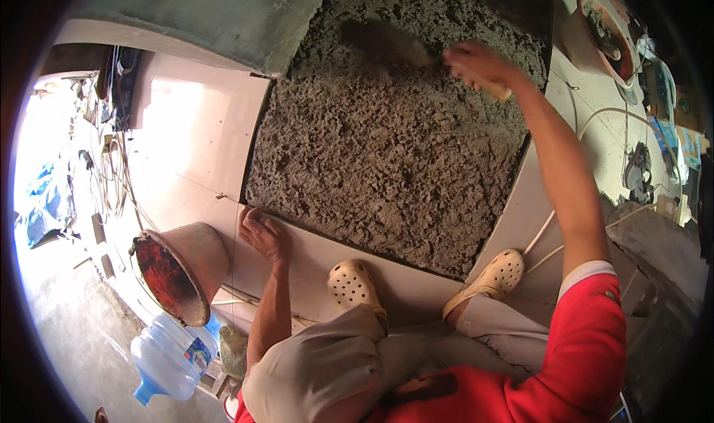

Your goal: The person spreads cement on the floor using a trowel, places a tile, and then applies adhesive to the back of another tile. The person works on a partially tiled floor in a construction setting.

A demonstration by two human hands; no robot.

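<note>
My right hand (480,65) is stretched forward and grips the wooden handle of a mortar-caked trowel (390,42), whose blade lies on the far part of a rough grey mortar bed (387,148). My left hand (260,233) rests flat on the pale floor tile (193,140) at the bed's near left corner, fingers spread, holding nothing. I am squatting, with both feet in cream perforated clogs (353,283) at the near edge of the mortar.
A tipped, mortar-stained bucket (182,270) lies left of my left hand, with a blue water jug (167,360) below it. Another stained bucket (599,33) stands at the top right, among cables and tools. A smoothed grey cement patch (208,14) lies beyond the tiles.
</note>
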